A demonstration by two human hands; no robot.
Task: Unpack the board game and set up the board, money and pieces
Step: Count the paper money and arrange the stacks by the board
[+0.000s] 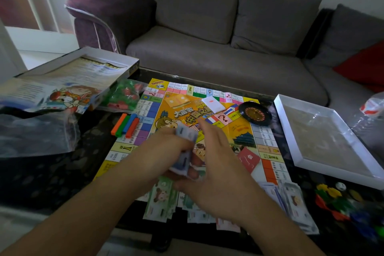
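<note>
The colourful game board [245, 129] lies unfolded on the dark table. My left hand [166, 151] grips a stack of play money [185, 147] above the board's near half. My right hand [216, 164] hovers beside the stack with fingers stretched out, blurred by motion. More banknotes lie along the near edge: green ones [160, 199] in the middle and a pile [295, 203] at the right. A white card deck [213, 103], a red card deck [248, 159] and a small black roulette wheel [255, 113] sit on the board.
The open box [87, 56] with a rules sheet stands at the left, a bag of green and red houses [124, 95] and coloured sticks [125, 123] next to it. The white box lid [291, 151] lies at the right. Coloured plastic pieces [336, 199] lie near right. A grey sofa [207, 52] is behind.
</note>
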